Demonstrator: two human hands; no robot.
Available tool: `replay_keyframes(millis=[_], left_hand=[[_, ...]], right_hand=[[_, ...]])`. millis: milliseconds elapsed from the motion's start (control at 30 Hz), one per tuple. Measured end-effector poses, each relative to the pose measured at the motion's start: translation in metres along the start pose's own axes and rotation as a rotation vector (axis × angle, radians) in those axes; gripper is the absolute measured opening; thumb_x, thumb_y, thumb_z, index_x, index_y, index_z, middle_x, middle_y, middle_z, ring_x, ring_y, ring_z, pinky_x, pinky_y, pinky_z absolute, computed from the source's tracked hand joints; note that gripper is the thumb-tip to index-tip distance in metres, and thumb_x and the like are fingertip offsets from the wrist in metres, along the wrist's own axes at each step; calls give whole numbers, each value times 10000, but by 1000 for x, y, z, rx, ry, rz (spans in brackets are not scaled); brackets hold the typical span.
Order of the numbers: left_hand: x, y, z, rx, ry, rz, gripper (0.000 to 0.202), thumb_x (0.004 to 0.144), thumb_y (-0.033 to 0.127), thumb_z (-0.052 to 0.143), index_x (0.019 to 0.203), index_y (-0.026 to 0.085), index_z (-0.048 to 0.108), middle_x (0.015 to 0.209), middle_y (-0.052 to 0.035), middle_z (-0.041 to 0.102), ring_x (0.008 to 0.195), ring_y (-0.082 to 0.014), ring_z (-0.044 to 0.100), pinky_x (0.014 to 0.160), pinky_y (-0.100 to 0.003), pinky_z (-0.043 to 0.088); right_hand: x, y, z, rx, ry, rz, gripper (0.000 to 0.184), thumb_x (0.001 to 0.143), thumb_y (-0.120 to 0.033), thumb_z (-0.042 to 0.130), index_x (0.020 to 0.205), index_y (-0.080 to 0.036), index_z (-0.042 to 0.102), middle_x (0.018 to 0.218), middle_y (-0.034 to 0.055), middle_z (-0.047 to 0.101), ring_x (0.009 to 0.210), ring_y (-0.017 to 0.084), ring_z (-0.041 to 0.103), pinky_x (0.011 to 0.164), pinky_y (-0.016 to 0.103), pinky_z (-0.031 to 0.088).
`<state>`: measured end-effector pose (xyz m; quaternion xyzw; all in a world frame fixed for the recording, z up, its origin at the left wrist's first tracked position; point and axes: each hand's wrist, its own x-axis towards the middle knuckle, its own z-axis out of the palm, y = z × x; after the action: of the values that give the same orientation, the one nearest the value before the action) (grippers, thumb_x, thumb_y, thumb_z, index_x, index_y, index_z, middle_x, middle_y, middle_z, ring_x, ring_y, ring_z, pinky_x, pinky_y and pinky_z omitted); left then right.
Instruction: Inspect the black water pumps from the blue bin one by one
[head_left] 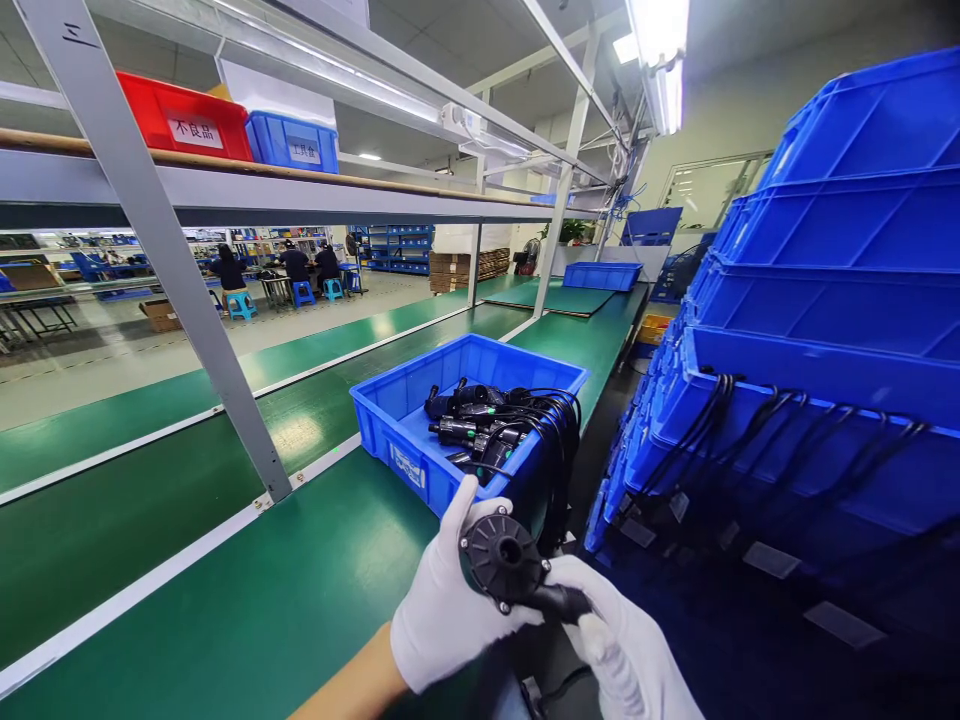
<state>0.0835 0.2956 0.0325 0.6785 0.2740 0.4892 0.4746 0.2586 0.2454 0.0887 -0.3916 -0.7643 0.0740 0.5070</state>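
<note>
A black round water pump point(504, 558) with a ribbed face, a central hole and several screws around its rim is held up in front of me. My left hand point(442, 605), in a white glove, wraps around its body from the left. With my right hand point(619, 630), also gloved in white, I grip the side spout at the lower right. Just beyond my hands stands a blue bin point(382, 410) on the green bench. Several similar black pumps point(476, 425) lie in it, their cables point(559, 440) hanging over its right side.
Stacked blue bins point(825, 300) rise close on the right, with black cables draped over one rim. A slanting metal post point(172, 270) stands at left below a shelf holding a red bin point(184, 120). Another blue bin point(600, 276) sits farther along the bench. People point(296, 262) sit far off.
</note>
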Motion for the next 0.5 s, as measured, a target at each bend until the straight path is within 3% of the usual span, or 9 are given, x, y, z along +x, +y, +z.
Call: replay_keyframes(millis=[200, 500], left_hand=[[2, -2, -1, -22, 7, -49, 1301, 729, 575, 893, 1592, 45, 76, 1474, -255, 504, 1360, -257, 566, 1211, -360, 366], [2, 6, 1, -39, 9, -118, 1273, 706, 447, 924, 1597, 58, 104, 1491, -261, 495, 1391, -296, 538, 1229, -406, 345]], right_hand=[[-5, 6, 2, 5, -19, 17, 303, 1154, -419, 273, 1249, -283, 527, 980, -21, 728, 830, 52, 727, 752, 34, 505], [-14, 8, 1, 93, -54, 85, 279, 1140, -392, 335, 1247, -294, 573, 998, -20, 721, 845, 74, 721, 777, 74, 521]])
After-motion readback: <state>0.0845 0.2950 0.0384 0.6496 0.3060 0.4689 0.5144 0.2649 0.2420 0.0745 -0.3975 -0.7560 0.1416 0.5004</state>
